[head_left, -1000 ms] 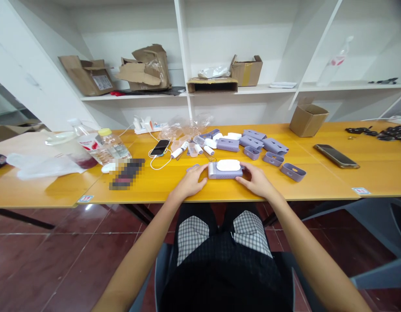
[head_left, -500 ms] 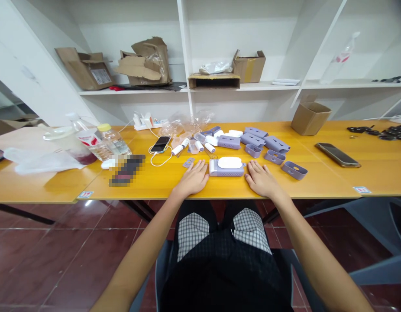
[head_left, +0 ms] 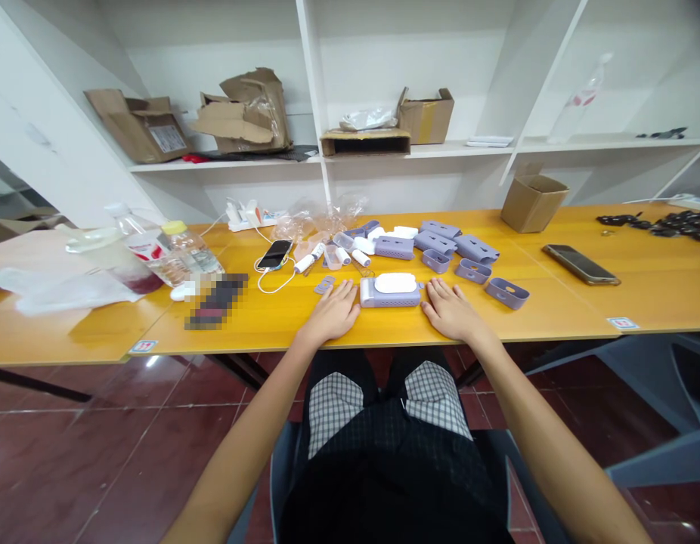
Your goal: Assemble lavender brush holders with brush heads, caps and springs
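Observation:
Both palms rest on the yellow table (head_left: 259, 321), one either side of a purple plastic housing (head_left: 392, 300) that has a white oval piece (head_left: 395, 282) on top. My left hand (head_left: 332, 311) lies flat just left of the housing, fingers stretched out and holding nothing. Close to its fingertips are flat purple pieces (head_left: 325, 285). My right hand (head_left: 449, 308) is also flat and without anything in it, just right of the housing. Behind them lie several purple shells (head_left: 394, 247), purple ring-shaped parts (head_left: 507, 293) and small white cylinders (head_left: 360, 258).
Two phones lie on the table, one cabled (head_left: 275, 255) at the left and one dark (head_left: 580, 264) at the right. Bottles (head_left: 192, 248) and a plastic bag (head_left: 60, 291) stand far left. An upright cardboard box (head_left: 534, 202) and black items (head_left: 682, 225) are at the right, below shelves.
The whole scene shifts slightly left as the head view turns a little. Both hands stay flat beside the housing.

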Demonstrator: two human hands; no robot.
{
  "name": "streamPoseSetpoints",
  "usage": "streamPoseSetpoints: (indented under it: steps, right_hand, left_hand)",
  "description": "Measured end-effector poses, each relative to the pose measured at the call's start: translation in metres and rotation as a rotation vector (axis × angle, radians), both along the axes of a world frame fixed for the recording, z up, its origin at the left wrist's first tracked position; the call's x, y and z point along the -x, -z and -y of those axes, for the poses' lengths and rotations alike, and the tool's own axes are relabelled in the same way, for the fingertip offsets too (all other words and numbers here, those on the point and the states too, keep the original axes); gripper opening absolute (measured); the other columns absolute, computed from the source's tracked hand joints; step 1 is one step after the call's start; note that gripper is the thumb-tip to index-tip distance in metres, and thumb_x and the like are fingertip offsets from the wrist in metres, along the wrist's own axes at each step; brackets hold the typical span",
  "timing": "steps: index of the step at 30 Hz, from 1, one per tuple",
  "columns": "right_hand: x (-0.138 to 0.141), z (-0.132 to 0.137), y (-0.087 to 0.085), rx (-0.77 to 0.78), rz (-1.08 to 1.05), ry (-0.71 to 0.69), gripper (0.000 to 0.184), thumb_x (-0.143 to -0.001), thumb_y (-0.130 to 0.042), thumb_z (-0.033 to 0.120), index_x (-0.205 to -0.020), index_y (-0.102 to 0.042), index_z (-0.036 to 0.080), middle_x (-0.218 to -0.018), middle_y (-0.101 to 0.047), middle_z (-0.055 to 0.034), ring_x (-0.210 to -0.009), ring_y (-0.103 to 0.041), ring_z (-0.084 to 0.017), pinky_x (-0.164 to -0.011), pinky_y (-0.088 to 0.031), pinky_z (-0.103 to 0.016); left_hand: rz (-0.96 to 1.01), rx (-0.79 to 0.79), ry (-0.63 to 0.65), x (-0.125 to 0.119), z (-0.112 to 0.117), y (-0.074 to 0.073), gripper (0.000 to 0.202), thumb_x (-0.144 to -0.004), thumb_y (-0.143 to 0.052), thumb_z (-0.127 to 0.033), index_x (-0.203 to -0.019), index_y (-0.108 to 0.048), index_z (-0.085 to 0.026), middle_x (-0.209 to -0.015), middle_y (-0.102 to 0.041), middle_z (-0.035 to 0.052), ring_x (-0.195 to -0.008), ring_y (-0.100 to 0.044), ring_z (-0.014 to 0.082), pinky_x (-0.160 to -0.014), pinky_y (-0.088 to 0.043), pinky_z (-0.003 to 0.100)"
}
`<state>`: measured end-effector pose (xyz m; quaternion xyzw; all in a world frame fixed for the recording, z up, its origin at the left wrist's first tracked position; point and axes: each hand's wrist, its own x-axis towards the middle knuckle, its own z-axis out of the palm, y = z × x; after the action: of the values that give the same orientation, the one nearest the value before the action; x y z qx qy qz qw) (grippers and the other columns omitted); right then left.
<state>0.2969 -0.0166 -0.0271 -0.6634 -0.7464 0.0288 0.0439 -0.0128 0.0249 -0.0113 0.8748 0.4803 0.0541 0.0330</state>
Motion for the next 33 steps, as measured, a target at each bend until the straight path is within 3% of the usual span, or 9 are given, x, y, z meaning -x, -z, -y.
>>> streamPoseSetpoints:
  steps: [6, 13, 19, 25, 28, 31, 33]
  right_hand:
    - [-0.001, -0.0005, 0.0016, -0.013, -0.013, 0.002, 0.074, -0.109, -0.021, 0.047, -0.168, -0.036, 0.004, -0.178, -0.028, -0.019, -0.168, -0.021, -0.033, -0.136, -0.02, -0.056]
    - [-0.0009, -0.0003, 0.0011, -0.013, -0.014, -0.011, 0.076, -0.109, -0.02, 0.047, -0.167, -0.035, 0.0, -0.178, -0.026, -0.0211, -0.168, -0.022, -0.034, -0.135, -0.02, -0.058]
    - [-0.0032, -0.0013, 0.0059, -0.059, -0.039, -0.016, 0.072, -0.109, -0.023, 0.048, -0.167, -0.039, 0.007, -0.176, -0.033, -0.0196, -0.167, -0.025, -0.033, -0.134, -0.023, -0.058]
    - [-0.0037, -0.0017, 0.0062, -0.057, -0.042, -0.02, 0.072, -0.11, -0.024, 0.048, -0.167, -0.039, 0.007, -0.176, -0.032, -0.0207, -0.167, -0.026, -0.035, -0.134, -0.022, -0.06]
    - [-0.0034, -0.0009, 0.0046, -0.05, -0.037, -0.029, 0.071, -0.11, -0.024, 0.048, -0.167, -0.04, 0.009, -0.176, -0.033, -0.0197, -0.167, -0.025, -0.035, -0.134, -0.022, -0.061]
    - [-0.0028, 0.0002, 0.0033, -0.048, -0.025, -0.031, 0.069, -0.111, -0.022, 0.047, -0.167, -0.041, 0.011, -0.177, -0.032, -0.0188, -0.167, -0.025, -0.035, -0.133, -0.023, -0.061]
    - [-0.0025, 0.0007, 0.0027, -0.055, -0.025, -0.034, 0.068, -0.111, -0.022, 0.047, -0.166, -0.042, 0.012, -0.177, -0.033, -0.0189, -0.167, -0.026, -0.035, -0.133, -0.023, -0.061]
  left_hand:
    - [0.001, 0.009, -0.004, -0.0007, 0.0006, -0.0017, 0.067, -0.108, -0.029, -0.039, -0.167, -0.036, -0.006, -0.177, -0.03, 0.018, -0.168, -0.024, 0.0283, -0.139, -0.016, 0.049]
    - [0.015, 0.011, 0.003, -0.0011, 0.0016, -0.0031, 0.067, -0.108, -0.03, -0.037, -0.166, -0.037, -0.005, -0.176, -0.03, 0.0198, -0.167, -0.026, 0.0291, -0.138, -0.017, 0.052]
    - [0.031, 0.0, 0.008, -0.0002, 0.0003, -0.0011, 0.065, -0.108, -0.031, -0.038, -0.165, -0.039, -0.009, -0.176, -0.033, 0.0181, -0.167, -0.027, 0.0285, -0.138, -0.017, 0.051]
    - [0.039, -0.004, 0.011, 0.0001, 0.0009, -0.0012, 0.063, -0.108, -0.033, -0.037, -0.164, -0.042, -0.01, -0.175, -0.035, 0.0182, -0.166, -0.03, 0.0295, -0.138, -0.02, 0.05]
    - [0.062, -0.075, -0.022, -0.0001, 0.0039, -0.0019, 0.058, -0.106, -0.041, -0.039, -0.157, -0.054, -0.014, -0.177, -0.032, 0.016, -0.167, -0.025, 0.0356, -0.136, -0.022, 0.057]
    - [0.092, -0.204, -0.136, -0.0006, 0.0062, -0.0023, 0.053, -0.1, -0.055, -0.041, -0.147, -0.063, -0.018, -0.18, -0.025, 0.0142, -0.167, -0.016, 0.0448, -0.132, -0.022, 0.069]
    - [0.099, -0.22, -0.224, -0.0009, 0.0061, -0.0025, 0.053, -0.099, -0.059, -0.043, -0.146, -0.064, -0.019, -0.178, -0.028, 0.016, -0.165, -0.02, 0.0483, -0.128, -0.025, 0.073]
